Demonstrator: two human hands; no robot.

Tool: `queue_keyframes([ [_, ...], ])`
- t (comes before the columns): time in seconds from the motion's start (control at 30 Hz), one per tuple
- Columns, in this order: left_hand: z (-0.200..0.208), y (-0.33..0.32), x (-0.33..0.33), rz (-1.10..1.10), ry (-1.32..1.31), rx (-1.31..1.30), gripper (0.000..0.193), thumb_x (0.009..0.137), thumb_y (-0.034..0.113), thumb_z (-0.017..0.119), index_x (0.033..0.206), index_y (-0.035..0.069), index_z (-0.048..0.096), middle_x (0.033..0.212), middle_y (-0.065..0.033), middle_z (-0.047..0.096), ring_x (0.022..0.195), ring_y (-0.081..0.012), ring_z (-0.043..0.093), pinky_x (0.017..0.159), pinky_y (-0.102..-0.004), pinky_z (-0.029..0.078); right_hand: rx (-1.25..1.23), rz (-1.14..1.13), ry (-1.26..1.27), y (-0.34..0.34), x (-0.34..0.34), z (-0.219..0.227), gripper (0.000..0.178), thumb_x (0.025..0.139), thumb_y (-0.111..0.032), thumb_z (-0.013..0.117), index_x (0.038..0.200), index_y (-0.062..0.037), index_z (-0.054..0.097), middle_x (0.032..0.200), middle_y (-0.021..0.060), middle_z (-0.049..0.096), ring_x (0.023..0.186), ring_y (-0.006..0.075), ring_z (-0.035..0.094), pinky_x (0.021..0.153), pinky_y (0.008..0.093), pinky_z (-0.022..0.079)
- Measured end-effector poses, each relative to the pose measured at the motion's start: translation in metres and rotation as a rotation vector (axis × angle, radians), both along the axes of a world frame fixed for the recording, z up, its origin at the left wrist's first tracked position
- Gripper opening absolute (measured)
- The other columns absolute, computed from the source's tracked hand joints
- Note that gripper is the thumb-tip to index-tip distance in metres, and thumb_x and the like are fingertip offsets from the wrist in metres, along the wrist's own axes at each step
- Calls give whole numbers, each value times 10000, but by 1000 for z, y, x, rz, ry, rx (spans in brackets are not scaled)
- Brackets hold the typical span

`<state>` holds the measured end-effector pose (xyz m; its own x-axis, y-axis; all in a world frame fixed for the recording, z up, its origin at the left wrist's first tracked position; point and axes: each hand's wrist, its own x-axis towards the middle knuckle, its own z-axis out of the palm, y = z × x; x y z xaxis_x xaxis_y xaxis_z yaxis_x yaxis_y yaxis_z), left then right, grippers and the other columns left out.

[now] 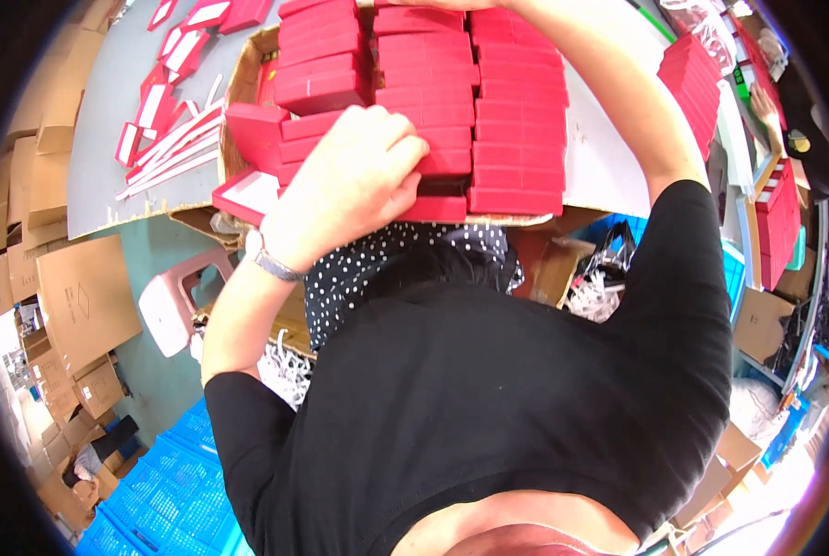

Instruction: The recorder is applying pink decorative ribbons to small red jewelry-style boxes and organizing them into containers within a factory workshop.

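Red boxes [516, 120] stand packed in stacked columns inside an open brown carton [244, 69] in front of me. My left hand [359, 167], with a watch [271, 259] on its wrist, is over the near left part of these boxes. Its fingers are curled, and what they close on, if anything, is hidden. Beside that wrist, a box with a white inner face [252, 192] lies tilted at the carton's near left corner. My right arm reaches across the far side, and the right hand [442, 4] is mostly cut off by the upper edge, above the far boxes.
On the grey table [100, 176] lie white-and-red strips [178, 153] and loose red and white box parts [160, 97]. More red boxes [690, 88] lean at the right. Below are a pink stool [164, 310] and blue crates [169, 482]. Another person's hand [765, 107] shows far right.
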<state>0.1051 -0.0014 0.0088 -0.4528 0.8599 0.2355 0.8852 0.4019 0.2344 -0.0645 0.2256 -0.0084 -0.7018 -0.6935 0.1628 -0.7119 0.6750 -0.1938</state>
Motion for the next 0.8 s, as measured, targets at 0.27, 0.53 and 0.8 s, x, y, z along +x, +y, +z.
queue_keyframes([
  [0.27, -28, -10, 57, 185, -26, 129, 606, 657, 260, 788, 1195, 83, 573, 1246, -119, 521, 1220, -317, 463, 1017, -474, 367, 27, -342, -921, -14, -60, 15, 496, 894, -643, 438, 960, -182, 609, 892, 4, 581, 731, 126, 490, 626, 266, 394],
  [0.53, -37, -5, 42, 510, -16, 73, 932, 619, 377, 801, 1371, 7, 392, 1385, -175, 414, 1333, -352, 339, 1102, -505, 235, 152, -235, -1333, -22, -63, 21, 880, 832, -719, 446, 1502, -226, 158, 1577, 30, 77, 1439, 212, 79, 1138, 447, 98],
  [0.8, -30, -7, 39, 541, -142, -1, 983, 569, 338, 827, 1375, 2, 376, 1446, -191, 342, 1362, -356, 298, 1122, -511, 196, -117, -179, -1464, -21, -50, 14, 729, 896, -565, 505, 1446, -121, 328, 1495, 51, 337, 1338, 209, 342, 1091, 375, 290],
])
